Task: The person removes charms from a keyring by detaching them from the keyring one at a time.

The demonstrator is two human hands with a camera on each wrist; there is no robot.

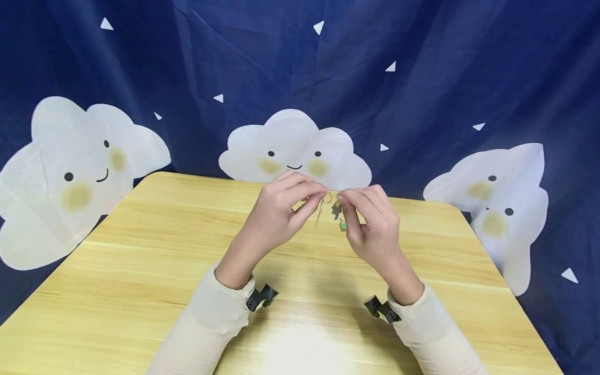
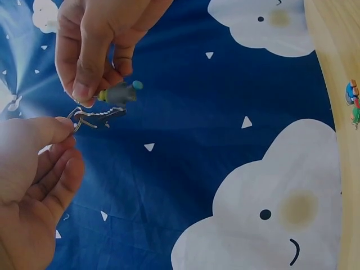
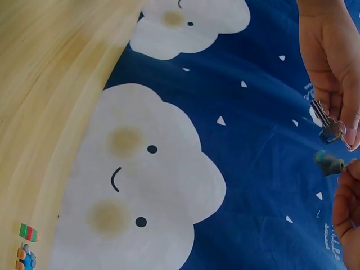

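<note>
My left hand point(image 1: 283, 208) pinches a thin metal key ring point(image 1: 328, 197) between thumb and forefinger. Several keys point(image 2: 104, 115) dangle from that ring; in the right wrist view the keys point(image 3: 322, 115) hang below the fingertips. Close beside it, my right hand point(image 1: 375, 221) pinches the end of a small grey charm point(image 2: 119, 91) with a yellow top and a bluish tip. The charm point(image 3: 328, 163) hangs apart from the keys, with a narrow gap between. Fingers hide its attachment, so I cannot tell whether it is linked to the ring. Both hands are raised above the table.
A light wooden table point(image 1: 154, 250) lies below, its far edge near a dark blue curtain point(image 1: 290, 62) printed with clouds. On the tabletop are a small green and red piece point(image 3: 29, 232) and a blue and orange figure point(image 3: 26, 257). Black wrist cameras sit on both sleeves.
</note>
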